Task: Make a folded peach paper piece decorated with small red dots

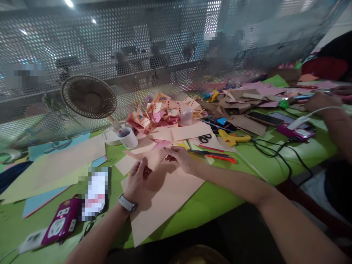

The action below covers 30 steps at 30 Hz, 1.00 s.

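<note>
Between my two hands a small piece of peach paper (155, 158) is held up above the table. My left hand (137, 178), with a watch on its wrist, pinches the near left part, thumb on top. At the right end, my right hand (180, 157) grips the same piece between thumb and fingers. Beneath them lies a large peach sheet (162, 201), partly in shadow. A cutter knife (217, 156) with an orange end rests just right of my right hand, near black-handled scissors (205, 138).
A fan (88, 97) and a white cup (128, 138) stand behind. Folded paper pieces (162, 110) are heaped at the back. A yellow glue gun (233, 138) lies right; a phone (95, 194) and purple power strip (62, 220) lie left. Another person's hand (321, 102) is at far right.
</note>
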Available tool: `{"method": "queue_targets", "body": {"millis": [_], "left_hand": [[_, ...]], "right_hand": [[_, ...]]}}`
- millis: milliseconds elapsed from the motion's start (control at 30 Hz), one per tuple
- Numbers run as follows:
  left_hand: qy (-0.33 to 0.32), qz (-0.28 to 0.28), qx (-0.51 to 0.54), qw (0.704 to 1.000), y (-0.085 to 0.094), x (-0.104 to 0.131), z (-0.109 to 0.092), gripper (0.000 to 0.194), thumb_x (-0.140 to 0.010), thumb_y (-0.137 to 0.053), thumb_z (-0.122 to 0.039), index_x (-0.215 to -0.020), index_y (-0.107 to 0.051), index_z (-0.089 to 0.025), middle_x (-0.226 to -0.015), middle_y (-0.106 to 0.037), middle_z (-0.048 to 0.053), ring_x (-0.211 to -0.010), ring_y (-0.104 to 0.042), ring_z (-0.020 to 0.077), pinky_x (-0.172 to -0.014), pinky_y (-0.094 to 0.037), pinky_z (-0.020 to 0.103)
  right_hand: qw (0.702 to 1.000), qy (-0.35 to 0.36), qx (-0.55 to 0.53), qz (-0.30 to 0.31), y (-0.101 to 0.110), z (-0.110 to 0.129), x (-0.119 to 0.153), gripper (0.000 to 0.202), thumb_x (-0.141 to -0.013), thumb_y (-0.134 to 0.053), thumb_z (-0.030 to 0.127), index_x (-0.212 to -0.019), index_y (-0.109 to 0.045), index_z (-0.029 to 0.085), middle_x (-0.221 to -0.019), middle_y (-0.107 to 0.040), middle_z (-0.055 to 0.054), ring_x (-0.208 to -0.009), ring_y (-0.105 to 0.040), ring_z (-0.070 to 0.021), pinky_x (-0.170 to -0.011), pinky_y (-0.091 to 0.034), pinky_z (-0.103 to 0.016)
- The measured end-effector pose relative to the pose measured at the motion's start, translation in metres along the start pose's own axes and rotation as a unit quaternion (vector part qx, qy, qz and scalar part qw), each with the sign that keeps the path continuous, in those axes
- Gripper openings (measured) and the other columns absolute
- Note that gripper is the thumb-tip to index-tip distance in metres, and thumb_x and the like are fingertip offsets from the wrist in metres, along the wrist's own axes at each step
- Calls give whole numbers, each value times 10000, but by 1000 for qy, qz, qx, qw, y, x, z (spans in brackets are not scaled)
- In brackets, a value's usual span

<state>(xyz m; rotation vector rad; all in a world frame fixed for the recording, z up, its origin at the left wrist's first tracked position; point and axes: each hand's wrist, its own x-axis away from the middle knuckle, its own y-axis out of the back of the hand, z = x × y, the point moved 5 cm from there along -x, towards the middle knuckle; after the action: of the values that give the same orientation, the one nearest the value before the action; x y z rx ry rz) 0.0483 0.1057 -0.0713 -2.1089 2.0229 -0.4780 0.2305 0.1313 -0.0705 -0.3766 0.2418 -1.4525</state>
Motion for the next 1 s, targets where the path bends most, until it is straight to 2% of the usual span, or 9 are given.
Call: {"method": "queue_targets", "body": {"millis": [167,267,400,467,533,600,667,800,1000], "left_hand": [[-2,9,10,1000,-3,2,-2,430,-678,-842,-492,-675,-533,-193,-581,-417,-79,-505,-402,57,-507,-382,179],[-3,-2,14,1000,-4,3,-3,425,-650,-862,-480,-693,-553,-191,-592,-427,-80,-508,-404,56,-514,-392,182],[-5,-24,22,999,-1,1,-4,461,-603,-886,-481,-685,-544,-183,-586,-430,-83,-501,-405,51,-489,-382,175],[-11,-28,32,999,-1,-1,-4,475,-595,-892,-477,-677,-530,-180,-583,-421,-87,-495,-392,46,-480,-374,169],[-13,-26,39,999,-1,-1,-3,463,-611,-889,-466,-685,-535,-177,-593,-427,-87,-503,-391,42,-492,-380,162],[-9,-24,36,999,-1,0,-1,447,-625,-884,-459,-685,-543,-176,-600,-439,-84,-515,-399,41,-506,-385,156],[-3,-24,27,999,-2,3,0,439,-627,-880,-466,-681,-553,-178,-600,-453,-81,-523,-409,44,-513,-386,159],[10,-12,14,1000,-4,6,3,433,-639,-865,-488,-667,-559,-184,-594,-468,-72,-530,-418,58,-518,-385,179],[1,-24,45,999,-1,2,1,404,-636,-876,-446,-690,-569,-189,-630,-462,-70,-538,-421,57,-524,-398,173]], "right_hand": [[999,18,-9,-29,2,4,-1,395,-623,-836,542,-675,-703,174,-594,-606,26,-575,-561,-104,-607,-427,-257],[999,27,-22,-42,5,8,-3,390,-636,-831,534,-756,-740,175,-664,-651,11,-599,-566,-103,-623,-446,-257],[996,23,-42,-71,12,10,-5,431,-652,-813,582,-770,-721,177,-701,-667,-5,-607,-583,-109,-605,-455,-249],[997,8,-50,-55,11,7,-5,484,-689,-756,660,-801,-707,191,-762,-679,-15,-641,-607,-115,-588,-451,-238],[999,-27,-26,-3,4,2,-2,509,-702,-728,693,-826,-699,201,-820,-691,-25,-684,-626,-126,-580,-448,-233],[997,-60,24,46,-4,-4,3,487,-662,-789,647,-821,-706,195,-806,-697,-31,-682,-621,-130,-579,-443,-235],[993,-73,63,64,-10,-7,8,462,-592,-860,575,-766,-718,172,-735,-690,-30,-633,-592,-122,-576,-433,-241],[995,-58,76,30,-11,-6,11,456,-543,-873,561,-623,-700,147,-601,-647,-18,-545,-529,-106,-552,-407,-256],[999,-20,40,5,-3,1,3,384,-604,-856,502,-633,-691,157,-600,-636,1,-597,-570,-107,-625,-426,-256]]}}
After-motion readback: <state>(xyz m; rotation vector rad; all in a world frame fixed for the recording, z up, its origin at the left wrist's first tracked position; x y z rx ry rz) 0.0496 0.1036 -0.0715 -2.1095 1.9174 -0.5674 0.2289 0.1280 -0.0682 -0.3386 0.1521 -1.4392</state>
